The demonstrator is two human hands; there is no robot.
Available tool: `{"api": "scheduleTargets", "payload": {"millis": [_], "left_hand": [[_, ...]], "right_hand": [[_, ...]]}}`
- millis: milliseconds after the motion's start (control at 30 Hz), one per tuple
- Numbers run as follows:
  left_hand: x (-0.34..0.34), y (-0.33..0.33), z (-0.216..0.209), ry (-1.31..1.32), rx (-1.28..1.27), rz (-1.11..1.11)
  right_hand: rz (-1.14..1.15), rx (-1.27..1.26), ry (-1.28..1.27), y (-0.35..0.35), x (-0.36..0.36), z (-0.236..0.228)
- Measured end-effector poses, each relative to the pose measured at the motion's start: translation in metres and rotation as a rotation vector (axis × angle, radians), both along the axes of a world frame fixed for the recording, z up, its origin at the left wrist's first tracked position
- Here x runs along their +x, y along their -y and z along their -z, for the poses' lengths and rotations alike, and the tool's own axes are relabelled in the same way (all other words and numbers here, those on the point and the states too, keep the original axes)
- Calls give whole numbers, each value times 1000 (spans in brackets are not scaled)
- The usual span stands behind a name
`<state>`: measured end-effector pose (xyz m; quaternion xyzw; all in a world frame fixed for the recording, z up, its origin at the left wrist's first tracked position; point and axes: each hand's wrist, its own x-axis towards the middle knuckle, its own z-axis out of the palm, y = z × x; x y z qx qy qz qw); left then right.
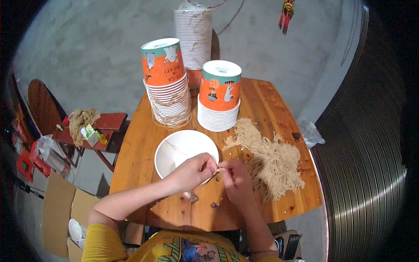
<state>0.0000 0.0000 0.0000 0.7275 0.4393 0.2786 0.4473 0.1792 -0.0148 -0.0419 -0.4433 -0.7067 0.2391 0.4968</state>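
The left hand (192,171) and right hand (237,181) both pinch a thin tan string (217,170) with closed fingertips. It sits between them, by the right edge of a white paper bucket (166,153).

Two hands (196,169), three bucket stacks (219,94) and one single bucket (166,153) are visible.

We cannot make out the tiny pinched piece (217,170).
The left hand (192,173) hides from us the six-o'clock rim of the white tub (165,153); at one o'clock, the top edge crops a red tassel (286,16).
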Motion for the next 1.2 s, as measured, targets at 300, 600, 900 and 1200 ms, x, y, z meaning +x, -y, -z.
{"api": "scheduleTargets", "payload": {"millis": [300,600,900,1200], "left_hand": [[3,7,-3,-34,84,-60],[-5,10,-2,-147,337,-44],[-12,16,-5,6,221,46],[-13,28,3,51,323,-31]], "right_hand": [[56,-44,89,4,-5,-9],[-41,168,297,6,11,-6],[-79,244,362,4,14,-37],[-87,513,401,1,1,-40]]}}
